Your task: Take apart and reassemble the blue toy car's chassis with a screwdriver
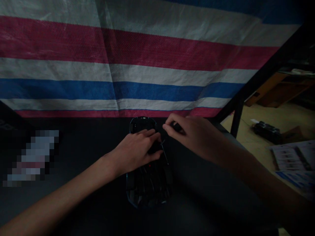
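Steadying seems under way: the black, glossy, car-shaped object (147, 186) is covered by curled left fingers (155, 155), grip unclear; right fingers (172, 132) are pinched together, contents unclear; firm bracing is probably needed next.

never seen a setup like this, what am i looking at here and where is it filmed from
There is no machine here, just a person's two bare hands. The single picture comes from a camera worn on the head, looking forward and down.

On the dark, flat tabletop lies a long, black, glossy object with rounded ends, perhaps a toy car. The left hand lies over its middle. A thin, pale, straight rod shows beside those fingers. The right hand is raised just beside it, fingers curled together; it is too dark to tell what, if anything, they pinch.

To the left is a pale, pixelated patch that cannot be read. Behind hangs a red, white and blue striped woven sheet.
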{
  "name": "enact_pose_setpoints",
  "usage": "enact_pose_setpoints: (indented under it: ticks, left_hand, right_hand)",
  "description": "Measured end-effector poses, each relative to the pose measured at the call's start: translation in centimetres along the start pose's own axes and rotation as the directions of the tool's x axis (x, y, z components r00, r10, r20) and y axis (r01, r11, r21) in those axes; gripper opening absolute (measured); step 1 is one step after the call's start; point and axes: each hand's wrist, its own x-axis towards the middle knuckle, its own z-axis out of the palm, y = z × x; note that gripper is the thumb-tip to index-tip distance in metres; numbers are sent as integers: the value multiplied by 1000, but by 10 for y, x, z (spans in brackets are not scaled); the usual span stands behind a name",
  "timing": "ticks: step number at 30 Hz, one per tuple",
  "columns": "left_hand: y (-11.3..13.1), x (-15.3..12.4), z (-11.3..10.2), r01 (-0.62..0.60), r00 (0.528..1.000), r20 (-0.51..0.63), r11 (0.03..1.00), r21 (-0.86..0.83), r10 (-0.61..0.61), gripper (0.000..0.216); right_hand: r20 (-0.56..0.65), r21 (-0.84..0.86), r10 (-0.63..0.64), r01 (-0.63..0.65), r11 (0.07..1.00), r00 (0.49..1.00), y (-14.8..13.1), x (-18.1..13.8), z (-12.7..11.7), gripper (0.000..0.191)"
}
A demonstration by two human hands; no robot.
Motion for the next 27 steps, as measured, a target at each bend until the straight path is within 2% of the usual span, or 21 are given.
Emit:
enact_pose_setpoints:
  ticks: [2,4,8,10,12,16,18,21,24,27]
  left_hand:
    - [0,0,0,6,1000,1,1000,3,-6,32]
    - [0,-1,1,11,1000,3,1000,6,-11,32]
    - [-1,-1,1,0,1000,-4,1000,-4,0,34]
    - [0,-1,0,9,1000,10,1000,-10,-9,32]
    - [0,-1,-1,18,1000,25,1000,-11,-18,31]
    - [0,-1,0,8,1000,5,1000,-10,-8,36]
    - [-1,-1,2,5,1000,-2,1000,-11,-5,37]
    - [-2,-2,2,-5,1000,-9,1000,-5,5,37]
    - [-2,-2,2,-12,1000,-9,1000,-3,12,37]
    - [0,-1,1,5,1000,2,1000,7,-5,33]
  right_hand:
    - [-7,48,-22,22,999,1000,0,-2,1,8]
    - [-16,73,-54,55,996,998,0,-3,2,13]
    - [-4,-11,-25,25,1000,1000,-1,-3,1,6]
    - [2,38,-93,93,995,996,-1,-1,0,4]
    - [4,60,-162,161,985,987,-2,0,-2,13]
    - [31,-38,-69,70,997,997,-4,2,-3,7]
    - [30,9,-84,83,996,996,-5,2,-2,7]
    - [10,69,-123,122,990,992,-5,0,0,19]
    - [25,22,-34,34,999,999,-4,-1,2,8]
    - [2,69,-64,63,996,998,-4,-2,4,6]
